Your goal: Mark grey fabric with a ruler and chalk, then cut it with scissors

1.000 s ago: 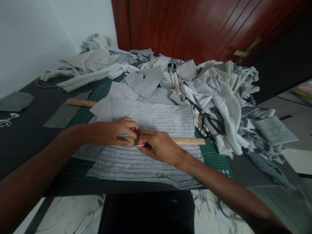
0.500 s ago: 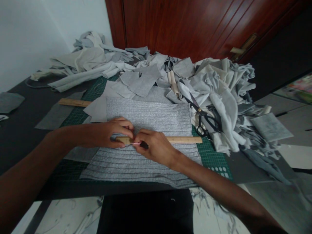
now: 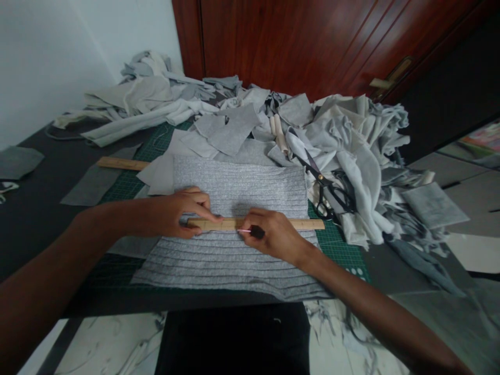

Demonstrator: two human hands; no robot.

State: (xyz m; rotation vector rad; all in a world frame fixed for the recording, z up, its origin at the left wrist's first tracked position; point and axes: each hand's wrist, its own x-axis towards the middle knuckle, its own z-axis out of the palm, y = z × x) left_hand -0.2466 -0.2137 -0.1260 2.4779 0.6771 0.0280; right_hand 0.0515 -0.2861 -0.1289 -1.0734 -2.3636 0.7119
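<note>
A grey ribbed knit fabric [image 3: 238, 187], crossed by dark parallel lines, lies flat before me. Across its middle runs a wooden ruler [image 3: 224, 224]. My left hand [image 3: 189, 213] presses the ruler's left end onto the cloth, thumb and index finger spread apart. My right hand [image 3: 275, 234] is closed around a slim pink pencil [image 3: 245, 230] with a dark end, its tip at the ruler's lower edge. Part of the ruler is hidden behind the right hand.
A green cutting mat [image 3: 346, 255] shows under the fabric. Black scissors [image 3: 321, 178] rest at the right, beside a heap of grey and cream cloth scraps [image 3: 359, 151]. A second wooden ruler [image 3: 123, 164] lies at the left. Behind the table stands a reddish-brown door [image 3: 273, 47].
My right hand has slid to the right along the ruler with the pencil, away from my left hand. The left index finger now reaches out further along the ruler.
</note>
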